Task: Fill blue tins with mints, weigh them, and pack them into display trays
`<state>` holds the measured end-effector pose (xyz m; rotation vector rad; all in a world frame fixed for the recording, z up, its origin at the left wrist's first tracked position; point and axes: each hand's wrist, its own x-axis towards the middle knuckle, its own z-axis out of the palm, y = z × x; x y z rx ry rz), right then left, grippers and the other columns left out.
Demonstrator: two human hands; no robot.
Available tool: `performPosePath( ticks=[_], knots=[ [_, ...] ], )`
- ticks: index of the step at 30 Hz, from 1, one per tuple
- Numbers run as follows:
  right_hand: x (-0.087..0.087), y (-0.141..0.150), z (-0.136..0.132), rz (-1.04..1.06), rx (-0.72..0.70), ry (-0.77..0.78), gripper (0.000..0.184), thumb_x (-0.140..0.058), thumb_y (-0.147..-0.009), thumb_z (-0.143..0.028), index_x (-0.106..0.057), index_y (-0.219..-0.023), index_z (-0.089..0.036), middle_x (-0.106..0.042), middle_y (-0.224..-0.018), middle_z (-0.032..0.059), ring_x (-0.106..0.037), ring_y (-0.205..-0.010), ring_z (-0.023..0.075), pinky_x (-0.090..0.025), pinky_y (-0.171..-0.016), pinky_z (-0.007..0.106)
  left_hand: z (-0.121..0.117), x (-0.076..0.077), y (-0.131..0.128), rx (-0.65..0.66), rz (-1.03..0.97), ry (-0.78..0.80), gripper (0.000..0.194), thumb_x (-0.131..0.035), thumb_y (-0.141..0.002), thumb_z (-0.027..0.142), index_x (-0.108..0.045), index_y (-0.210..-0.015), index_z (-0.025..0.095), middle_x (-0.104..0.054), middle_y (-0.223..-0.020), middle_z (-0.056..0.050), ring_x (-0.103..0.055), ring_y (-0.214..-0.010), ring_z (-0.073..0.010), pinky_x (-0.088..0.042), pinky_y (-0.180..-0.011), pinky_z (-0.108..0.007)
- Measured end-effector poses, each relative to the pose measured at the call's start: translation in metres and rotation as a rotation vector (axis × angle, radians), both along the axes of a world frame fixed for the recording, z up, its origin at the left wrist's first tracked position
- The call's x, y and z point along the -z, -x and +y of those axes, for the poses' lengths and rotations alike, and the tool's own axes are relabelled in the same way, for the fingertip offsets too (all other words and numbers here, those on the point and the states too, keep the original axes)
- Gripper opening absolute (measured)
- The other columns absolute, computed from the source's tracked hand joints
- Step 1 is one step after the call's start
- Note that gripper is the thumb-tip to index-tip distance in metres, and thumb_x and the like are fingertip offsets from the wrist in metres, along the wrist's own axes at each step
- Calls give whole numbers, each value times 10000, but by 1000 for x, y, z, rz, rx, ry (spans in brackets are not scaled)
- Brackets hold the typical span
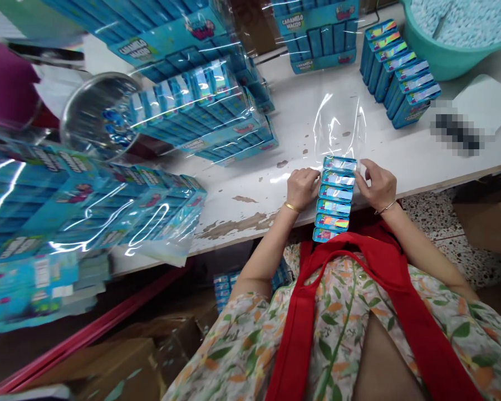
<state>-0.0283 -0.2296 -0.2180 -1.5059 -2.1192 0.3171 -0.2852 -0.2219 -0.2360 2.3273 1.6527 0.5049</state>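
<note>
A row of several small blue candy boxes (334, 199) stands at the near edge of the white table (401, 161), its far end at the mouth of a clear plastic bag (338, 131). My left hand (301, 188) grips the left side of the row with curled fingers. My right hand (378, 184) grips the right side near the bag's edge. Both wrists wear thin bracelets.
Wrapped packs of blue boxes (209, 111) lie stacked at left and at the back. A loose row of boxes (401, 72) sits at right beside a teal tub (459, 33). A metal bowl (98, 114) stands at left. Cardboard boxes (121, 362) sit below.
</note>
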Motion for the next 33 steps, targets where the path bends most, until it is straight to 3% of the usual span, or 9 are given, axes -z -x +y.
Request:
performPosePath(
  ticks=[5,9,12,16,20,25,30,33],
  knots=[
    [24,-2,-9,-37,148,63,360,-475,-946,-438,-654,-1086,-159,-672,-713,58,-576,-641,200,-337,-607,312,-2,10,-6,-15,12,12,219,-479,-968,307,-545,-771,236,-638,-773,-78,-568,-763,-237,-312,-711,-366],
    [25,7,-9,-170,160,179,281,-449,-959,-329,-664,-885,-165,-691,-722,92,-562,-615,197,-242,-584,317,-9,8,-2,14,1,-17,240,-462,-966,292,-518,-739,237,-600,-718,-65,-549,-728,-226,-307,-712,-366],
    [21,12,-13,-229,72,224,301,-414,-959,-252,-667,-832,-150,-702,-744,130,-559,-614,206,-230,-590,332,-18,6,3,4,-10,-48,256,-443,-968,292,-494,-722,239,-579,-684,-53,-531,-694,-216,-300,-703,-365],
    [21,9,-29,-229,-57,174,290,-427,-937,-219,-664,-779,-166,-687,-696,118,-553,-613,210,-254,-599,335,-33,3,8,-49,-12,-43,277,-415,-967,278,-451,-695,240,-557,-650,-42,-505,-654,-207,-293,-692,-365],
    [23,-1,-50,-188,-166,140,297,-432,-936,-219,-643,-731,-177,-657,-647,99,-533,-597,205,-274,-601,332,-65,-4,14,36,13,-3,270,-435,-937,270,-420,-670,242,-536,-620,-38,-480,-626,-202,-289,-673,-364],
    [25,-8,-72,-163,-339,156,264,-459,-918,-208,-656,-749,-163,-658,-645,85,-529,-584,183,-293,-597,315,-113,-13,20,119,11,-104,257,-458,-939,215,-434,-684,233,-526,-597,-11,-471,-588,-178,-268,-638,-342],
    [25,-8,-84,-179,-392,177,291,-461,-937,-218,-663,-739,-148,-645,-622,86,-527,-568,162,-269,-594,318,-143,-18,15,207,-5,-209,279,-472,-971,200,-439,-695,223,-524,-592,7,-453,-575,-157,-284,-619,-321],
    [26,-14,-95,-168,-500,208,309,-470,-963,-242,-661,-737,-155,-648,-627,80,-541,-579,157,-270,-597,309,-162,-20,8,260,-31,-203,292,-441,-1006,235,-461,-716,217,-548,-614,1,-463,-579,-150,-299,-621,-316]
  ],
)
